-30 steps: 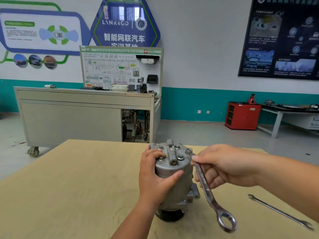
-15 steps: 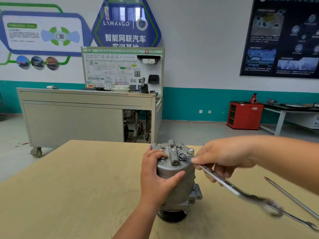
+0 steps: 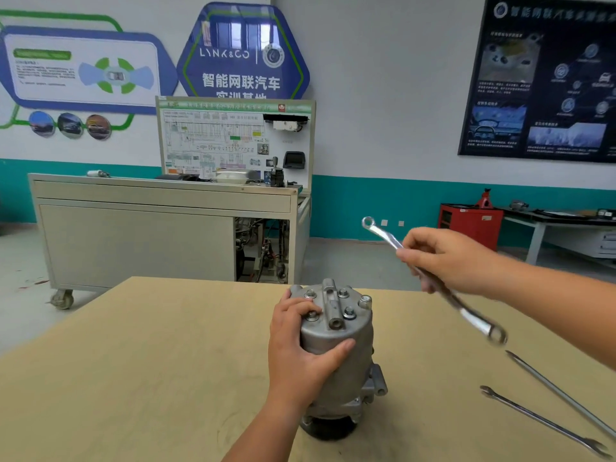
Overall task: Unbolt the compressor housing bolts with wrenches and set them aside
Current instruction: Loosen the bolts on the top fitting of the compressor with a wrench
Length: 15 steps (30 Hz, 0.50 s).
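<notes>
A grey metal compressor (image 3: 346, 365) stands upright on the wooden table (image 3: 133, 378). Several bolts (image 3: 349, 313) sit in its top face. My left hand (image 3: 300, 355) grips the housing from the left, thumb across the front. My right hand (image 3: 446, 261) holds a double-ended ring wrench (image 3: 473, 320) by its middle, lifted in the air to the right of and above the compressor. One ring end points up and left, the other down and right, blurred. The wrench touches no bolt.
Two more long wrenches (image 3: 546, 420) lie on the table at the right, near its edge. Beyond the table stand a wheeled training bench (image 3: 160, 228), a red cabinet (image 3: 470, 225) and a side table (image 3: 560, 228).
My right hand has lifted the wrench off the top bolts and swung it up and to the right. The left hand keeps its grip on the housing.
</notes>
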Each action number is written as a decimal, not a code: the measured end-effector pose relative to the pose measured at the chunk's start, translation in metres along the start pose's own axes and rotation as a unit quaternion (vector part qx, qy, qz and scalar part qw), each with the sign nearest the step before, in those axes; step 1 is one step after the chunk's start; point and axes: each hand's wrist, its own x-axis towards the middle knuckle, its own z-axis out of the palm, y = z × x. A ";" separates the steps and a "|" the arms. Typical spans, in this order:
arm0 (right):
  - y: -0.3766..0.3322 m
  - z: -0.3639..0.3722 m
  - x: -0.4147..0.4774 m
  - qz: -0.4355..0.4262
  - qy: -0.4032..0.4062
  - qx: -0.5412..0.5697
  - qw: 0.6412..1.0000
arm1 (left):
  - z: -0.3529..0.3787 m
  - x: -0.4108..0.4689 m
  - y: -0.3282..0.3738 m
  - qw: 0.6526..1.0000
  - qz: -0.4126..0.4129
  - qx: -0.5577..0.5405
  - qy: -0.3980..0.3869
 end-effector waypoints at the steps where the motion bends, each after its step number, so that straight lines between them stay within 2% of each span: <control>1: -0.003 0.007 -0.008 0.021 -0.017 0.044 0.999 | 0.000 0.000 0.000 1.000 0.000 0.002 0.001; 5: -0.015 0.038 -0.039 0.133 -0.140 0.144 0.971 | -0.001 0.001 0.001 1.000 0.012 0.006 0.005; 7: -0.021 0.049 -0.048 0.160 -0.182 0.168 0.956 | 0.000 0.002 0.002 1.000 0.017 0.003 0.007; 15: -0.033 0.058 -0.039 0.194 -0.185 0.174 0.948 | 0.000 0.001 0.003 1.000 0.012 -0.002 0.005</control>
